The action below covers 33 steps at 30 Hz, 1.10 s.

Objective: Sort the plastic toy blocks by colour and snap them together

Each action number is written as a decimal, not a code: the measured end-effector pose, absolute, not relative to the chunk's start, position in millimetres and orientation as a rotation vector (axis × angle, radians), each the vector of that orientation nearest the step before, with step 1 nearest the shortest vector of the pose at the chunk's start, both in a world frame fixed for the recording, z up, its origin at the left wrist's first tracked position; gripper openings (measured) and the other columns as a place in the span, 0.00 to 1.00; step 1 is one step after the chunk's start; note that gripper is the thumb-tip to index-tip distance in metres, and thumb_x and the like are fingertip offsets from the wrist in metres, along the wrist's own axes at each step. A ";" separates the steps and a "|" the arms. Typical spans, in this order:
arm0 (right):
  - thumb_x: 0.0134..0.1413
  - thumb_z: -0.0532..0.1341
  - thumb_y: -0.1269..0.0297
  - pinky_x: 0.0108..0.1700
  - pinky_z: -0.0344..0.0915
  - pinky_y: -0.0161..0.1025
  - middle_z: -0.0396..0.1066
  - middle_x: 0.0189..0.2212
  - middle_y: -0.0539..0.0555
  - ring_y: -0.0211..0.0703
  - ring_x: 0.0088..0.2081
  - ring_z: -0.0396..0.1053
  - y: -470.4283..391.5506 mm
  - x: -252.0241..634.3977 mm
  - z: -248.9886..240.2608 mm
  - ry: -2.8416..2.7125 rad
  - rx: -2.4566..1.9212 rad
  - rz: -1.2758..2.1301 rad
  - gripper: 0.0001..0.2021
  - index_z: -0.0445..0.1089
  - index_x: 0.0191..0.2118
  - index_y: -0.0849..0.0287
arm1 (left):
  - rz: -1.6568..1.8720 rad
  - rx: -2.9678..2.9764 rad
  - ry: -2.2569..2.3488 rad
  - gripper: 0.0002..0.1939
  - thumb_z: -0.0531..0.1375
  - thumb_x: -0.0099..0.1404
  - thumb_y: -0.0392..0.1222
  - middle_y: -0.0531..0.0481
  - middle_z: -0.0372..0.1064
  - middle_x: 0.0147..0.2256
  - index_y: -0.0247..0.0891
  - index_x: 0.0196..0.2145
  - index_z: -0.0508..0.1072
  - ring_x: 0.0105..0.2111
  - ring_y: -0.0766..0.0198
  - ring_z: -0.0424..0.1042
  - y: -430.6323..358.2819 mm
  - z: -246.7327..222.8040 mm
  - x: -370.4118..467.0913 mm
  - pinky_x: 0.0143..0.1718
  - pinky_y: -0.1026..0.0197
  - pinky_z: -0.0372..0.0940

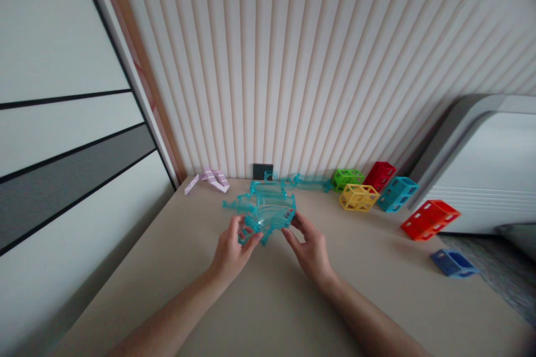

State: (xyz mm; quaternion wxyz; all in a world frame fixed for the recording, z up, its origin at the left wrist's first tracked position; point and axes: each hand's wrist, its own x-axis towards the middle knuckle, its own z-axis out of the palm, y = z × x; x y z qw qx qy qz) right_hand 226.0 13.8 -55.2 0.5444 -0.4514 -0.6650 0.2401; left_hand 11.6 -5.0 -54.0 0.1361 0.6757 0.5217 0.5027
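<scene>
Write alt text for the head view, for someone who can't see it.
A person's left hand and right hand grip translucent teal track pieces over a beige table. Colorful open-frame blocks sit to the right; lilac pieces lie at the back left.

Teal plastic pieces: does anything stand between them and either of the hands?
Nothing visible: the left hand and right hand both touch the teal plastic pieces; the yellow block stands off to the right.
</scene>
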 end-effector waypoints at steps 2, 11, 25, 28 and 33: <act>0.57 0.67 0.53 0.51 0.75 0.51 0.79 0.47 0.60 0.55 0.47 0.78 14.8 226.2 -56.9 -1.556 -1.076 0.614 0.23 0.72 0.56 0.57 | 1.442 1.954 1.500 0.19 0.61 0.67 0.53 0.49 0.77 0.33 0.39 0.48 0.64 0.26 0.63 0.75 -4.4 -55.3 11.3 0.31 0.61 0.71; 0.57 0.67 0.51 0.54 0.73 0.57 0.77 0.51 0.62 0.58 0.51 0.76 18.3 227.1 -57.5 -1.455 -1.002 0.894 0.25 0.70 0.56 0.57 | 1.477 1.792 1.388 0.13 0.53 0.72 0.49 0.45 0.79 0.35 0.39 0.46 0.67 0.33 0.59 0.79 -3.7 -56.3 8.5 0.35 0.60 0.72; 0.58 0.67 0.51 0.56 0.72 0.56 0.77 0.51 0.60 0.56 0.51 0.76 17.7 229.0 -53.4 -1.457 -0.930 0.980 0.23 0.71 0.56 0.56 | 1.458 1.615 1.195 0.13 0.53 0.72 0.52 0.55 0.70 0.23 0.39 0.39 0.67 0.23 0.66 0.71 -7.4 -54.2 8.4 0.26 0.66 0.66; 0.57 0.67 0.51 0.56 0.71 0.56 0.77 0.51 0.60 0.56 0.51 0.76 17.6 228.9 -52.0 -1.439 -0.915 1.019 0.24 0.71 0.56 0.56 | 1.452 1.583 1.149 0.15 0.54 0.72 0.54 0.55 0.69 0.23 0.39 0.39 0.67 0.23 0.66 0.70 -7.0 -55.6 8.0 0.26 0.66 0.65; 0.56 0.67 0.49 0.58 0.70 0.58 0.76 0.51 0.60 0.57 0.52 0.75 19.6 230.1 -53.5 -1.405 -0.925 1.086 0.26 0.72 0.56 0.57 | 1.429 1.564 1.092 0.16 0.53 0.72 0.55 0.55 0.69 0.23 0.39 0.39 0.67 0.22 0.67 0.69 -5.9 -55.0 8.5 0.26 0.65 0.65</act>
